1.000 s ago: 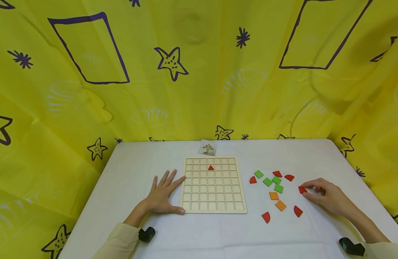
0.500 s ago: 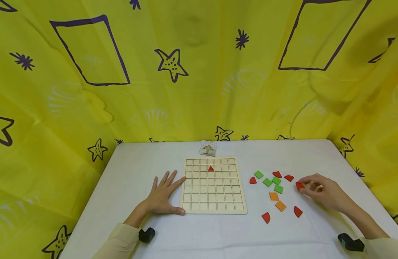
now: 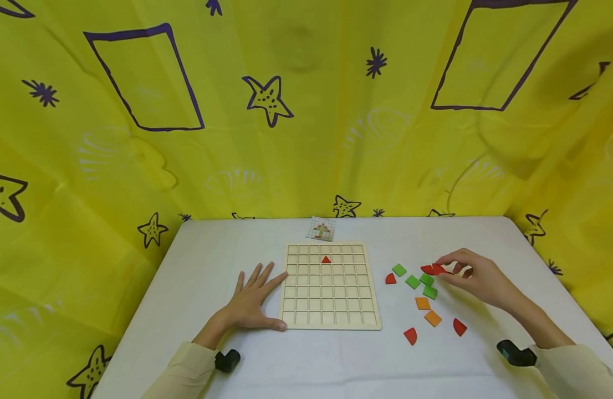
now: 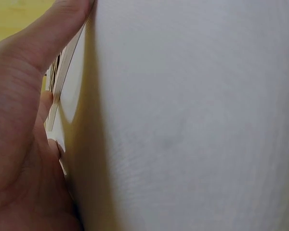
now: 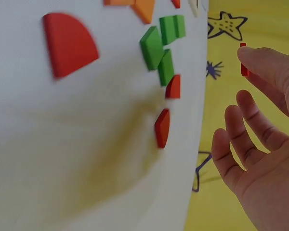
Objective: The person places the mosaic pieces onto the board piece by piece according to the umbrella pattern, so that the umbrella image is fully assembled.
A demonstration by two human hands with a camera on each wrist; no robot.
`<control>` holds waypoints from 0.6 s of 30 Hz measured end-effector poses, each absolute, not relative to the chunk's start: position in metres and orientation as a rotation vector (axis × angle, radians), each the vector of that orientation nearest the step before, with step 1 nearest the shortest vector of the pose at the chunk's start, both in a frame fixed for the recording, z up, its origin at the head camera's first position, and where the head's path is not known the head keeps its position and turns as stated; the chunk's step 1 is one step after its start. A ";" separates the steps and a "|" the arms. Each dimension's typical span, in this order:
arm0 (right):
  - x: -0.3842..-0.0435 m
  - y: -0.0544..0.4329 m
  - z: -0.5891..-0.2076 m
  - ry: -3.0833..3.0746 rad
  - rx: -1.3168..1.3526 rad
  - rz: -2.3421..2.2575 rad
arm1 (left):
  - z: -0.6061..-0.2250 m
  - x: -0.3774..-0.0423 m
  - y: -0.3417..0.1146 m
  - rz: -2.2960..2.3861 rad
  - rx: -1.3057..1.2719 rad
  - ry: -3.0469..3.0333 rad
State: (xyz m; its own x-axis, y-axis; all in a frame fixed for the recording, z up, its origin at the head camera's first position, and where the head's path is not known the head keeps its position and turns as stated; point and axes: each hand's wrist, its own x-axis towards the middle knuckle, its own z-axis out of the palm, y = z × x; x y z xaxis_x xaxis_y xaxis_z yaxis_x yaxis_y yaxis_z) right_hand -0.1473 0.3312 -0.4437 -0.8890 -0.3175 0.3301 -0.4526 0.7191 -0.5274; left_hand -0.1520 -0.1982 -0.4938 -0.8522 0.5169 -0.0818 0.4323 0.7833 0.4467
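My right hand [image 3: 478, 277] pinches a red quarter-circle tile [image 5: 243, 60] between thumb and index finger, lifted above the table; its other fingers are loosely bent. In the head view it overlaps loose red tiles lying beneath. My left hand [image 3: 251, 305] lies spread on the table, thumb and a fingertip at the left edge of a wooden grid board [image 3: 313, 303]. One red triangle tile [image 3: 326, 259] sits in a cell near the board's top. In the left wrist view the thumb [image 4: 53, 31] meets the board's edge.
Right of the board lie several green square tiles [image 3: 413, 282], orange squares [image 3: 423, 303] and red quarter-circles [image 3: 460, 327]. Behind the board lies a small pattern card [image 3: 321, 229]. A yellow curtain [image 3: 306, 138] closes off the table's back and sides.
My right hand has lifted the red quarter-circle tile and carried it left and toward the back, over the other tiles. My left hand has stayed at the board.
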 end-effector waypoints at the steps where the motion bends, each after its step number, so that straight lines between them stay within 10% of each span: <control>1: -0.149 0.327 -0.442 -2.706 0.627 0.921 | -0.494 -0.152 -0.198 0.619 0.748 2.775; 18: -0.183 0.261 -0.434 -2.702 0.760 1.090 | -0.495 -0.153 -0.198 0.604 0.743 2.778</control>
State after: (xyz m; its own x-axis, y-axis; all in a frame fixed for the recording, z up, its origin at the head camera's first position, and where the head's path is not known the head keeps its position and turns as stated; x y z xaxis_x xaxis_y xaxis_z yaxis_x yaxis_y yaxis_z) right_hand -0.1832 0.2615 -0.4336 -0.8645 -0.4042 0.2988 -0.4984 0.6120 -0.6141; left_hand -0.1529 -0.1978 -0.4948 -0.8529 0.5146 -0.0880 0.4317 0.7898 0.4357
